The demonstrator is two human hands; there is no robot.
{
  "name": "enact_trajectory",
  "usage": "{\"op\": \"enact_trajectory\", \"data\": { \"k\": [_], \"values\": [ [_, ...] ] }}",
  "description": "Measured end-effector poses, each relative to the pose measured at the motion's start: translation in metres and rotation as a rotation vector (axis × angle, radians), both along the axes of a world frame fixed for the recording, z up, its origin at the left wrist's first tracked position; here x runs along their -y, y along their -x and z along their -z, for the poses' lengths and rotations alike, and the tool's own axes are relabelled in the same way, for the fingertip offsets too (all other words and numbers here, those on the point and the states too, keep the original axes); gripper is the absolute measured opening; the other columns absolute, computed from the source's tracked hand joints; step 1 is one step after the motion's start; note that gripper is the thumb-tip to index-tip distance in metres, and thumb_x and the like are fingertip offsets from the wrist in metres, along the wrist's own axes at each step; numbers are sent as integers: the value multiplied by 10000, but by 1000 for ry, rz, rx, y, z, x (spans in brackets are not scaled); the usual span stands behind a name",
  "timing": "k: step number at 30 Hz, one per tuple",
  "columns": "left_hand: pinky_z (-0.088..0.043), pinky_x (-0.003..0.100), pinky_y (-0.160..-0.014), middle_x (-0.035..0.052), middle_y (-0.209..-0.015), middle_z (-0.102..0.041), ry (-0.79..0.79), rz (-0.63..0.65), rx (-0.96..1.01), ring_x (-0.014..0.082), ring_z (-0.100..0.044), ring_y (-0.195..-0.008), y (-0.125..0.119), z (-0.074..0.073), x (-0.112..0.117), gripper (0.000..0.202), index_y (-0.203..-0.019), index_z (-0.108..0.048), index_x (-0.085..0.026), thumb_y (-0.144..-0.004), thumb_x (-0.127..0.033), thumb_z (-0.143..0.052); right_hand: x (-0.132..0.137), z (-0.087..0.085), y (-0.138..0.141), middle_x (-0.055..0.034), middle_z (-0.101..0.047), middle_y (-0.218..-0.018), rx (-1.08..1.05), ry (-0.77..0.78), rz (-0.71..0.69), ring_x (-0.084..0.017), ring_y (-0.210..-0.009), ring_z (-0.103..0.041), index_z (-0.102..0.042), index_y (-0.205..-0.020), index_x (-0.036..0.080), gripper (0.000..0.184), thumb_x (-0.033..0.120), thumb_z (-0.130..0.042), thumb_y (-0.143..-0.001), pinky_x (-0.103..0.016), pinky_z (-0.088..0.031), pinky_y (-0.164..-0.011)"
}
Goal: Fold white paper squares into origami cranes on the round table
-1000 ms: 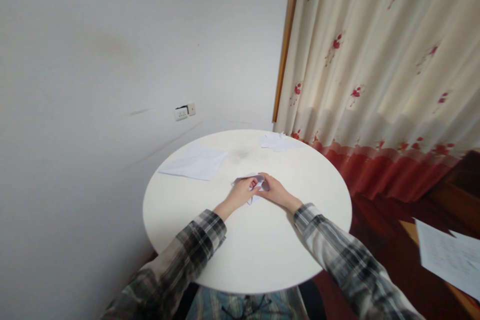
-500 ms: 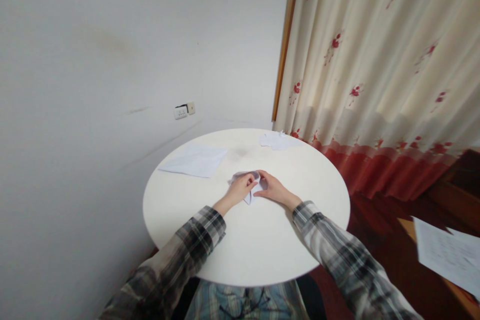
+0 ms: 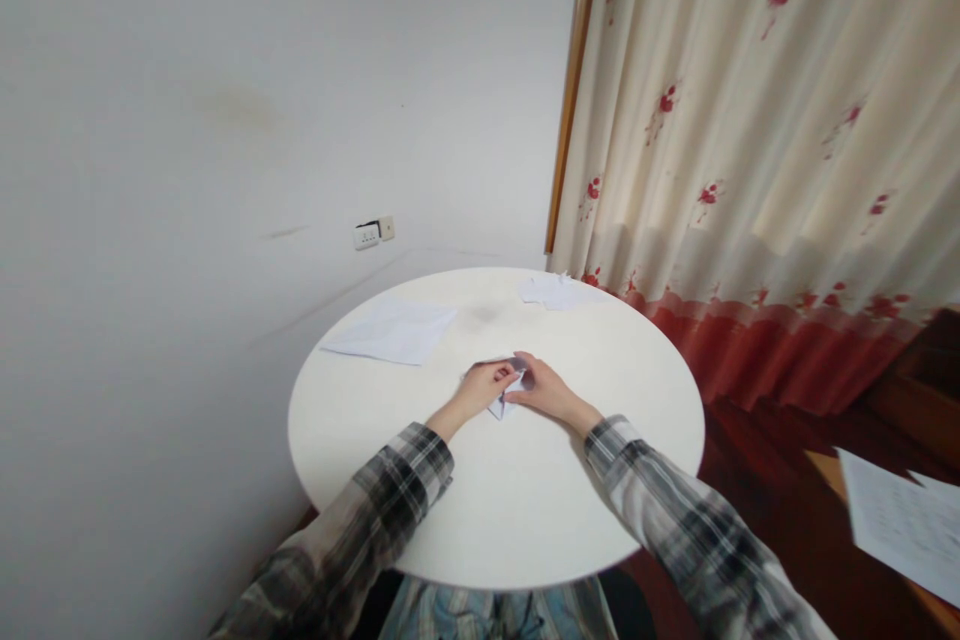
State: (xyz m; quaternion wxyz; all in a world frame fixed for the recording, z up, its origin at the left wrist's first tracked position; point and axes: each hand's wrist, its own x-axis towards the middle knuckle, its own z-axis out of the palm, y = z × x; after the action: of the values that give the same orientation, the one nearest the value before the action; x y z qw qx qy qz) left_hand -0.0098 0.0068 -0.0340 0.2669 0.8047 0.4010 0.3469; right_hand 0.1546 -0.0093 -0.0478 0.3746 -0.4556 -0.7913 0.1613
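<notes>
A small folded piece of white paper [image 3: 498,409] is between my hands near the middle of the round white table [image 3: 517,500]. My left hand [image 3: 484,385] has its fingers curled and pinched on the paper's upper left part. From the other side, my right hand [image 3: 545,386] grips the paper's right edge, thumb toward me and fingers behind. The folds show as a pointed end toward me; much of the paper is covered by my fingers.
Flat white sheets [image 3: 394,330] lie at the table's back left, and torn or crumpled paper [image 3: 551,292] at its back right. A wall with a socket [image 3: 366,237] stands behind. A curtain [image 3: 735,140] hangs at right, above written papers [image 3: 900,510] on a wooden surface.
The view has tilted slightly, so everything sits a little lower. My fingers have drawn closer around the folded paper, and less of its upper part shows.
</notes>
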Motion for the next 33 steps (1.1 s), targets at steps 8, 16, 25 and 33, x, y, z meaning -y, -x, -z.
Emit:
{"op": "enact_trajectory", "data": {
  "k": [8,16,25,33],
  "values": [
    [-473,247,-675,42,-821,-685,65,105,47,151,-605,-738,3,-3,-2,218,-801,-669,-150,-758,-303,-520,10,-5,1,-182,-495,-1228,48,84,86,-270,-1082,-496,-277,-1352,116,977,527,-704,-575,-414,-396,-906],
    [-471,264,-707,52,-840,-693,65,114,16,155,-605,-750,4,4,-11,206,-819,-678,-138,-741,-272,-542,6,-1,1,-176,-448,-1296,32,42,53,-273,-1140,-464,-307,-1340,129,918,439,-730,-586,-424,-359,-958],
    [-483,232,-621,50,-804,-681,26,77,62,138,-607,-672,4,15,-14,261,-904,-658,-132,-751,-270,-499,8,-5,3,-149,-478,-1271,28,55,57,-249,-1120,-477,-318,-1332,147,797,442,-660,-675,-401,-365,-950],
    [-485,236,-623,72,-803,-684,28,89,86,150,-613,-681,3,8,-10,246,-847,-665,-120,-748,-277,-504,13,-11,9,-205,-465,-1260,90,83,115,-280,-1127,-465,-254,-1355,67,984,483,-707,-587,-399,-369,-944]
  ]
}}
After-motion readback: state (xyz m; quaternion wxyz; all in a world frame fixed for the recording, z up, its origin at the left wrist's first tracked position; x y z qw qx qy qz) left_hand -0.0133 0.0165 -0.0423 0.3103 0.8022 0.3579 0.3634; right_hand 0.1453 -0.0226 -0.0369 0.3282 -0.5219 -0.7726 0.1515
